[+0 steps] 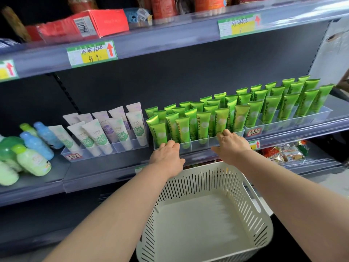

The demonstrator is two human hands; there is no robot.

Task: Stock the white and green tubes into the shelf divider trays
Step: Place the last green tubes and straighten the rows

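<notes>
Several green tubes (203, 121) stand upright in a clear divider tray (200, 143) on the middle shelf. More green tubes fill a second clear tray (294, 120) to the right. White tubes (120, 129) lean in a third clear tray (105, 150) to the left. My left hand (166, 155) holds the front left rim of the middle tray, its fingers curled over the edge. At the tray's front right rim my right hand (233, 145) grips with fingertips over the wall and the thumb below.
A white slotted basket (245, 191) sits below my arms with nothing in it. Blue and green bottles (35, 142) stand at the shelf's left end. Red boxes (102, 21) fill the upper shelf. Packaged snacks (285, 154) lie on the lower shelf, right.
</notes>
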